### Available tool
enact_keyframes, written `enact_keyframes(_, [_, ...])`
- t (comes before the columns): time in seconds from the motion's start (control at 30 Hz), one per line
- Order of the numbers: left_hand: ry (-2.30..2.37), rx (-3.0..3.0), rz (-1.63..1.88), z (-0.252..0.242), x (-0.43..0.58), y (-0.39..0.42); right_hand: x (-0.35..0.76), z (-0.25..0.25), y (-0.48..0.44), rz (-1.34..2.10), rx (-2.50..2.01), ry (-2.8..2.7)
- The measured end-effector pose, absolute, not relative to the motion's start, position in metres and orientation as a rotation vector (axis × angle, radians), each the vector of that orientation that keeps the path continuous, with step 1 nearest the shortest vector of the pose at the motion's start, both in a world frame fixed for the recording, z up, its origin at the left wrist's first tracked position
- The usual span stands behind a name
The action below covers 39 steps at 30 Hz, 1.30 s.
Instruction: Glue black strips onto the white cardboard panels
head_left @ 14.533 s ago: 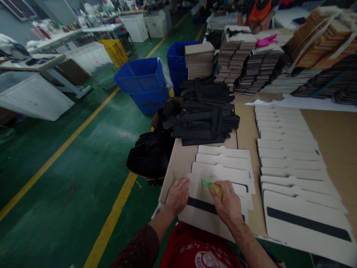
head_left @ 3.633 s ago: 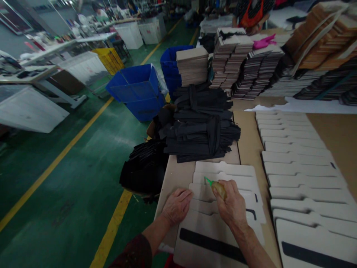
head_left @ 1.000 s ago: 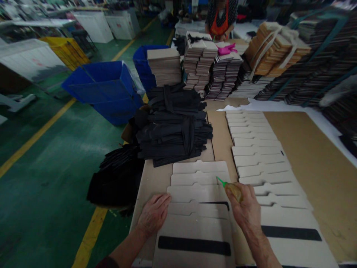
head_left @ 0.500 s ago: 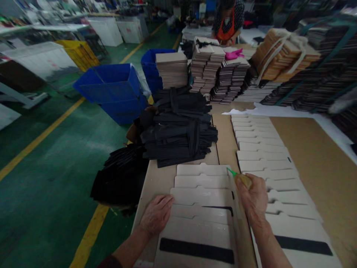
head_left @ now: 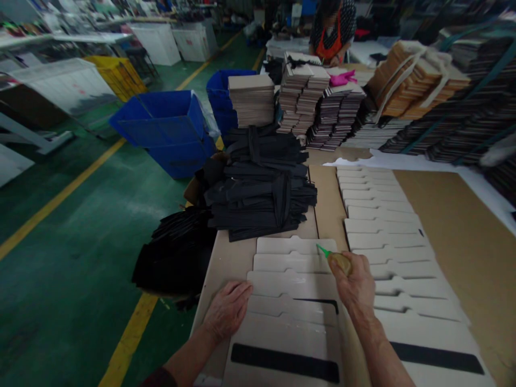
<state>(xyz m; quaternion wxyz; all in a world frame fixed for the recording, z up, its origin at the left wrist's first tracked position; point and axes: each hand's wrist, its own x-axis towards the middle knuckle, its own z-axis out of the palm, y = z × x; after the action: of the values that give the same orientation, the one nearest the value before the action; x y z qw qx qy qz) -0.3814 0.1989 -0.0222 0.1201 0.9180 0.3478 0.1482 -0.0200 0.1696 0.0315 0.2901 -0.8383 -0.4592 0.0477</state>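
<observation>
My right hand (head_left: 357, 282) is wrapped round a yellowish squeeze bottle (head_left: 341, 263) with a green nozzle (head_left: 323, 250). The nozzle tip points left, over the farthest of the overlapping pale boards (head_left: 288, 245); whether it touches the board I cannot tell. My left hand (head_left: 229, 307) lies flat with fingers stretched out, its fingertips at the left edge of these boards. The nearest board carries a black strip (head_left: 284, 363). To the right of my right hand runs a second row of overlapping pale boards (head_left: 387, 242), also with a black strip (head_left: 437, 357) on its nearest board.
Bundles of black strips (head_left: 262, 199) lie beyond the near boards. Stacked boards (head_left: 252, 102) and a tied orange-brown bundle (head_left: 415, 80) stand at the back. Blue bins (head_left: 161, 134) are on the floor at left. A person in an orange apron (head_left: 329, 43) works across the table.
My right hand has moved left with the squeeze bottle, taking the nozzle from the far board's right end inward along it. My left hand stays in place.
</observation>
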Motion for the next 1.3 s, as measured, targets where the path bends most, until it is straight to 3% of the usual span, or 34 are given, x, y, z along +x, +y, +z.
enact_keyframes(1.3, [1.026,2.627,0.450,-0.018,-0.379,0.196,-0.081,0.030,0.200,0.322,-2.003,-1.406])
